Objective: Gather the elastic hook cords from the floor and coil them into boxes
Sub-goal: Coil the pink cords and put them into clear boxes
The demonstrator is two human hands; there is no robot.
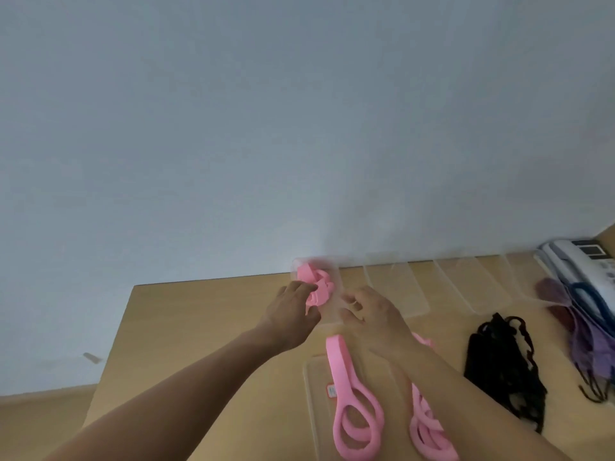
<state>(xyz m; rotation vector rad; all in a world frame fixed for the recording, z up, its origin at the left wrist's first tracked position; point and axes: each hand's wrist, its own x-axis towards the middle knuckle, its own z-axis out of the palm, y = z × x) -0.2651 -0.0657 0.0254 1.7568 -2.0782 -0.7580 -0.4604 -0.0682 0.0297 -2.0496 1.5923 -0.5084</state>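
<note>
The coiled pink cord sits in a clear box at the far edge of the desk, close to the wall. The left hand reaches in from the side with its fingers curled onto the coil, so its grip is closed on the cord and pressing the loops down. The right hand is just beside the box's right wall with thumb and fingers bent toward it. Blur hides whether its grip has the wall or only rests there, so I cannot tell. The cord looks like a flat, soft rubbery band, light and very bendable, and its springiness will likely make the coil try to open as soon as pressure eases. The best hold is probably across the top of the bundle where the loops cross, with the thin, light box steadied so it does not slide. Two more pink cords lie nearer on the desk, their looped ends toward the camera. These would be easiest to pick up by the thick loop end. Empty boxes stand to the right, then a black bundle, purple cords and a telephone.
</note>
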